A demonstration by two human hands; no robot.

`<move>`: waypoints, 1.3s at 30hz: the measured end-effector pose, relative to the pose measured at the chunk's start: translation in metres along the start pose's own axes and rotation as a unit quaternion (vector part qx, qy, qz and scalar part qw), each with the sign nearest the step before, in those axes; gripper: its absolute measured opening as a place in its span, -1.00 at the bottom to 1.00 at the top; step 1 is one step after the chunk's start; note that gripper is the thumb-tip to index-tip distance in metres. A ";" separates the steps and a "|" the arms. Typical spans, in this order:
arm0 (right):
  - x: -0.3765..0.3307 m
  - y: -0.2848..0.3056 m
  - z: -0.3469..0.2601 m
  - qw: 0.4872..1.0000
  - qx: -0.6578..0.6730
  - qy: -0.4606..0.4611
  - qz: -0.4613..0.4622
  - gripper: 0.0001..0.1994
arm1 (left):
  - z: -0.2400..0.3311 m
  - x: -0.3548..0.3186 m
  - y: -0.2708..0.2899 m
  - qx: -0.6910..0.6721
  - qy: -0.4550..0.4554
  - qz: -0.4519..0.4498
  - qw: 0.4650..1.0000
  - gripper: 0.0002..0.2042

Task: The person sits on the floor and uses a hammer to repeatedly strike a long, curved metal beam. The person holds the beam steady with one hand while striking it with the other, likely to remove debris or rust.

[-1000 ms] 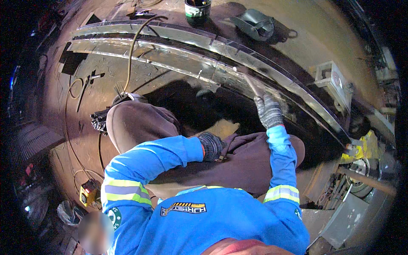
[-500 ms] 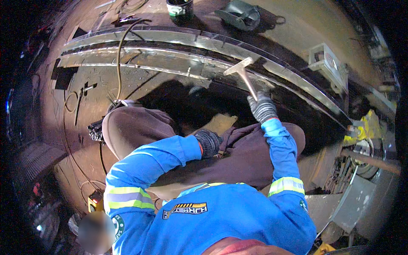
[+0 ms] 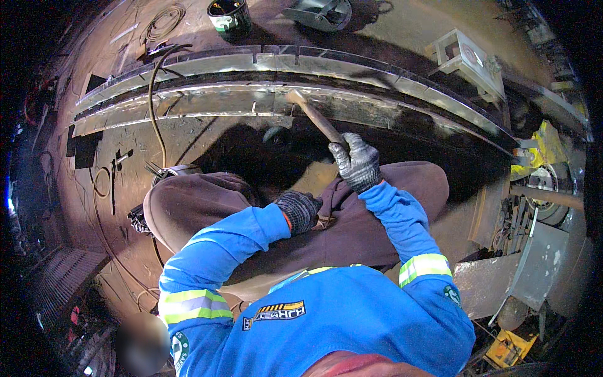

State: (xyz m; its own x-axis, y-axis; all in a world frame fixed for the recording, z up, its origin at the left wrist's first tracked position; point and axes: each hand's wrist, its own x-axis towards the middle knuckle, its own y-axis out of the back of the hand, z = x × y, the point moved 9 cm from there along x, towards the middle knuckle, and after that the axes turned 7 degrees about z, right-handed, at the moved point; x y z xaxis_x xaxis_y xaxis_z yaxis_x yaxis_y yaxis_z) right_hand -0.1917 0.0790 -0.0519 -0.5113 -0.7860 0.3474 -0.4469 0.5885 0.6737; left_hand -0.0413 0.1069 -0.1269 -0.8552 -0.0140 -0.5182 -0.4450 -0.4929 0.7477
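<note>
My right hand (image 3: pixel 359 164), in a grey knitted glove, is wrapped round the handle of a hammer (image 3: pixel 321 123). The hammer's head is at the long metal beam (image 3: pixel 207 100) in front of me; whether they touch I cannot tell. My left hand (image 3: pixel 299 212), in a dark knitted glove, rests on my lap over brown cloth (image 3: pixel 264 251). Its fingers are curled, and what lies inside them, if anything, is hidden. A tan piece (image 3: pixel 320 176) shows just ahead of the left hand, partly in shadow.
A brown hose (image 3: pixel 151 107) crosses the beam at the left. Beyond it stand a dark bucket (image 3: pixel 228 22) and a welding mask (image 3: pixel 320 14). To the right are a white frame (image 3: pixel 468 63), yellow material (image 3: pixel 545 147) and a wheel-like disc (image 3: pixel 545 182).
My right hand has moved left and nearer with the hammer, whose head has swung down toward the beam. My left hand stays on my lap. The whole view has shifted slightly.
</note>
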 end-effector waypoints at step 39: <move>0.049 0.036 0.082 0.988 -0.138 -0.022 0.068 -0.79 | -0.065 0.111 -0.056 -0.116 0.062 0.366 0.921 -0.68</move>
State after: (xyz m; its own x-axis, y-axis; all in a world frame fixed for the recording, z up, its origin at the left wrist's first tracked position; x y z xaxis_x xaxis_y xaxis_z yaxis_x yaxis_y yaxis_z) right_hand -0.2929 0.0767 -0.0638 -0.5877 -0.6902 0.4222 -0.1572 0.6092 0.7773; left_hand -0.0939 0.0760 -0.2534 -0.8604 -0.5084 0.0346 0.3192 -0.4849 0.8143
